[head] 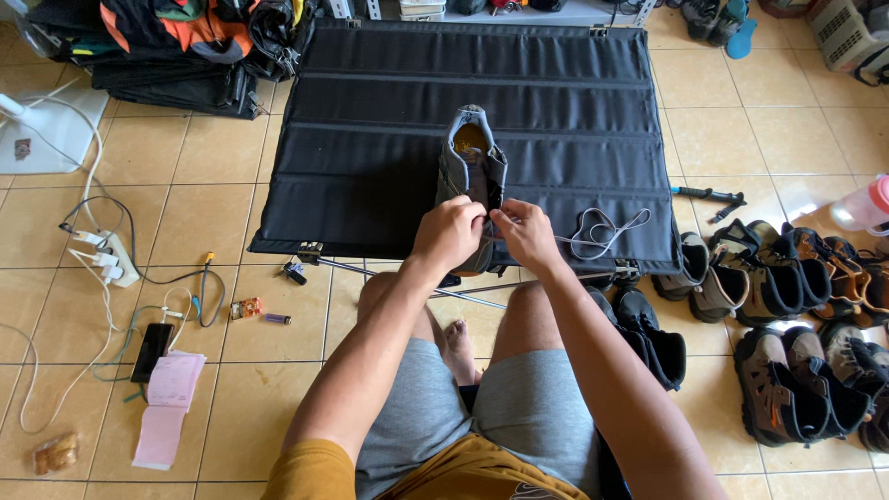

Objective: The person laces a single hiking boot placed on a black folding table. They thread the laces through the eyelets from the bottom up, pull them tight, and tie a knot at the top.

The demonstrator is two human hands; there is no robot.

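On black table, grey shoe sits between both hands' grip.

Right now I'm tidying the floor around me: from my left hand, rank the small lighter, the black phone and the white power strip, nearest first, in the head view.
From the left hand:
1. Small lighter, on the tiles down-left of the hand.
2. Black phone, farther left, beside pink paper.
3. White power strip, far left, among the cables.

Grey shoe with yellow insole on black ribbed table
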